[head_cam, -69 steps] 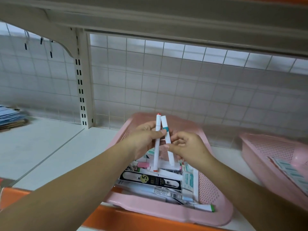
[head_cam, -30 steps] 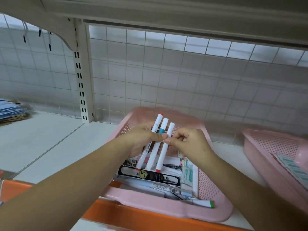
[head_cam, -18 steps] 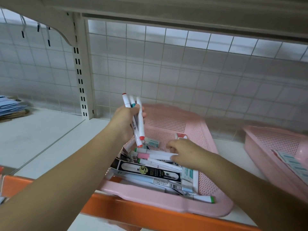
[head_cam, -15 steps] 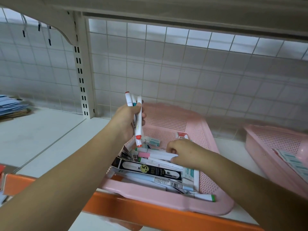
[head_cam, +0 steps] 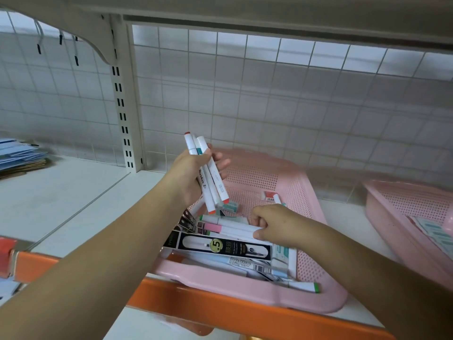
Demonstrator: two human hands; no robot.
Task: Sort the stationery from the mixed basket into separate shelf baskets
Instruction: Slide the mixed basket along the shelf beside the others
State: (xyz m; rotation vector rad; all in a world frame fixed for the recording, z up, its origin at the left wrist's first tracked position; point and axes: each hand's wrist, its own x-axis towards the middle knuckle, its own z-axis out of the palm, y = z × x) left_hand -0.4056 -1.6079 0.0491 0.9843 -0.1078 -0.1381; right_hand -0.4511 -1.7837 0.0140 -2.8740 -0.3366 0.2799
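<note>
- Split the work between the hands since a second ago. No more squaring the bundle up with both of them over the mixed basket [head_cam: 220,284].
- Now gripping the three markers [head_cam: 210,175] in the left hand [head_cam: 190,176] alone. Fingers wrapped round the barrels, raised above the basket's back-left corner, lower tips angled down toward it.
- Sent the right hand [head_cam: 270,227] down into the middle of the basket, fingers curled onto the loose markers [head_cam: 228,227] lying there. Can't tell exactly which one is pinched.
- Reads as gathering more markers before carrying the bundle off. Plenty left in the basket, so early days for the sorting by the look of it.
- Smooth white plastic barrels, straight-sided, with red-orange end caps and a teal band. Probably slippery against each other, so worth a firm squeeze when adding a fourth.
- Perforated pink plastic for the basket, with a rounded rim and small holes across the floor and walls.
- In the basket's front half, a flat black pen pack [head_cam: 220,245], glossy card with a window.
- At its front-right corner, a green-capped marker [head_cam: 304,287]. Toward the back, a small boxy eraser [head_cam: 268,195].
- Off to the basket's right and not touching it, a second pink basket [head_cam: 404,204] in the same mesh, holding a flat printed pack.
- Under the basket, a matte white shelf [head_cam: 61,192] with an orange front lip.
</note>
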